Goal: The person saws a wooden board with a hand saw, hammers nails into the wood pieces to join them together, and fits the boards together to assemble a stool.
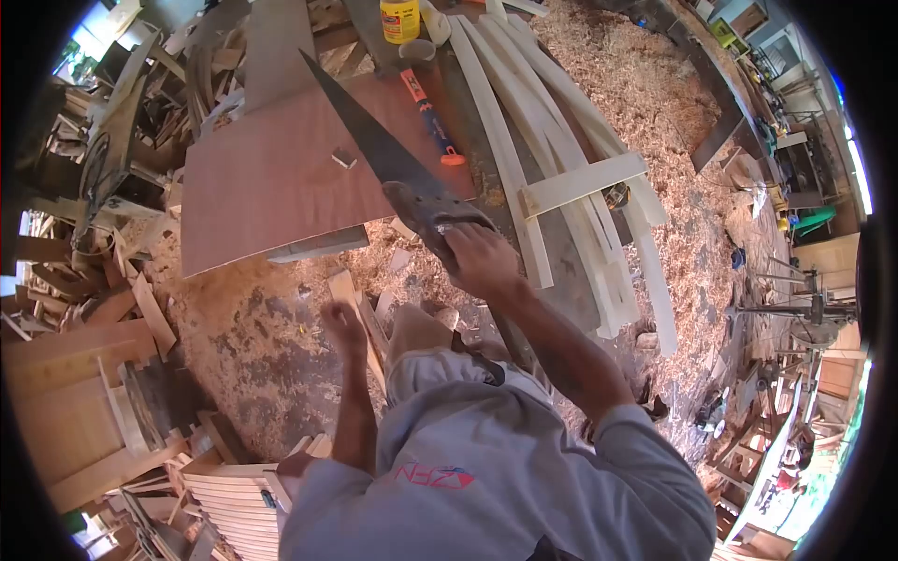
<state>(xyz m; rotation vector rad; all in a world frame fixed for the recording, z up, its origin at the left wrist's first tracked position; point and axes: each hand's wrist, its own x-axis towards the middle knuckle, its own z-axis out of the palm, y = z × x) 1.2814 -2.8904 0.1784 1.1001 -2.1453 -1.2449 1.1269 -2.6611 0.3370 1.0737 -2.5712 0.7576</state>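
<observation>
My right hand [482,257] is wrapped round the dark handle of a hand saw [360,131]. Its long blade points up and to the left, over a reddish-brown plywood sheet [262,178]. My left hand [344,327] hangs in front of my body below the sheet's front edge, slightly blurred. Its fingers look loosely curled, with nothing visible in them. On the sheet, right of the blade, lies an orange and dark blue tool [432,122] whose kind I cannot make out. A small pale piece [344,158] rests left of the blade.
Several pale wooden strips [547,122] lie lengthwise on the bench to the right, with a short board [585,185] across them. A yellow container [400,21] stands at the back beside a small cup [417,50]. Wood shavings [645,103] cover the floor; slatted wood [229,500] sits lower left.
</observation>
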